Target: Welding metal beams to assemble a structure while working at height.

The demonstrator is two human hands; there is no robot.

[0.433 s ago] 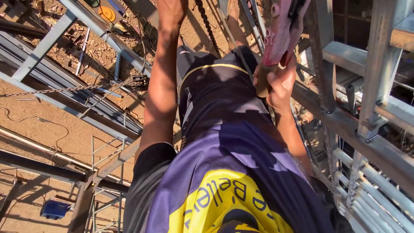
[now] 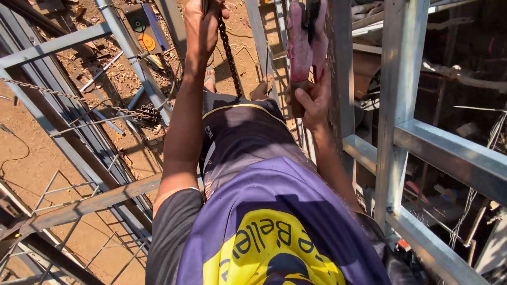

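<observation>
Fingers (image 2: 203,16) of the left hand (image 2: 202,26) are wrapped tight around a dark link chain (image 2: 229,50), which hangs straight down just below and to the right of that grip, toward the sandalled feet and the dirt ground far beneath. Over at the right hand (image 2: 312,100), the fingers are curled shut on the brown handle of a pink-red tool (image 2: 302,42) whose head rises above the knuckles, close against a galvanised steel upright (image 2: 342,68). Judging by the pose, the person is high in a steel frame (image 2: 449,153), gripping the chain with one hand while keeping the tool ready in the other. A further haul on the chain would seem to call for a firm one-handed pull, keeping the tool clear of the upright beside it.
</observation>
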